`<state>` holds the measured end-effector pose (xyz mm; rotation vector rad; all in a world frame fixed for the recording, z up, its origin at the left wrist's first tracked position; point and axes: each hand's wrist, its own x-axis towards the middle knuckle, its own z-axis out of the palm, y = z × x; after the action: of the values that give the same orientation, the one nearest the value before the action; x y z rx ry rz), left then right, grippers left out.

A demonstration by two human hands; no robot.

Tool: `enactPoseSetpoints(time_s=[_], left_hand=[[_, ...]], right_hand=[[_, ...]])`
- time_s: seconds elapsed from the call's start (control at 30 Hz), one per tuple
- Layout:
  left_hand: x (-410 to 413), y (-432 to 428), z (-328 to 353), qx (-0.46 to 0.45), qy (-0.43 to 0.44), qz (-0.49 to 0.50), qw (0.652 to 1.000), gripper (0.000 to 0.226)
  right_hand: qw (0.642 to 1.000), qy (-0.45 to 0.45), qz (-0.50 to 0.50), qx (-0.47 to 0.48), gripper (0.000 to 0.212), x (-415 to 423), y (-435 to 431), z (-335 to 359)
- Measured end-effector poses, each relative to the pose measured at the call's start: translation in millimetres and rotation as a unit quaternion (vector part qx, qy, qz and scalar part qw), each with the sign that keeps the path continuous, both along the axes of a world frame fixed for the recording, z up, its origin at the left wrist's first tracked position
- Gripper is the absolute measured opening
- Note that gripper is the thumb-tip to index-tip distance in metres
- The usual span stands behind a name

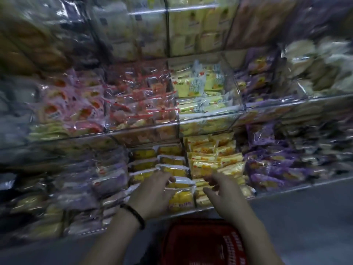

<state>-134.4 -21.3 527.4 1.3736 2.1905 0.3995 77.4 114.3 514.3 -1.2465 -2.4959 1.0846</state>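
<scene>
The left hand (152, 194) lays its fingers on 1 yellow cake packet (180, 183); blur hides whether they pinch it. The right hand (223, 196) is spread, holding nothing. Packet and hands are just above the red basket (202, 243).

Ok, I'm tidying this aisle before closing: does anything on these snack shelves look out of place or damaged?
Nothing stands out. The white-and-yellow wrapped cake packets by the left hand lie in tidy rows, as do the gold foil packets by the right hand. Blur hides finer damage.
</scene>
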Motion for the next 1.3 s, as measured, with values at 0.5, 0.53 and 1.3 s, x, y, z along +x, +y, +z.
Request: enactPoseSetpoints(time_s=[0.5,0.53,1.3], left_hand=[[17,31,1,-0.029,-0.066,-0.052,0.996,0.027],[14,34,0,-0.030,-0.060,-0.057,0.996,0.028],[118,104,30,-0.043,-0.028,0.122,0.991,0.028]], right_hand=[[0.991,-0.066,-0.114,-0.011,0.040,19,11,31],[0.991,-0.061,-0.120,-0.008,0.040,20,12,31],[0.992,-0.052,0.116,0.017,0.039,65,153,18]])
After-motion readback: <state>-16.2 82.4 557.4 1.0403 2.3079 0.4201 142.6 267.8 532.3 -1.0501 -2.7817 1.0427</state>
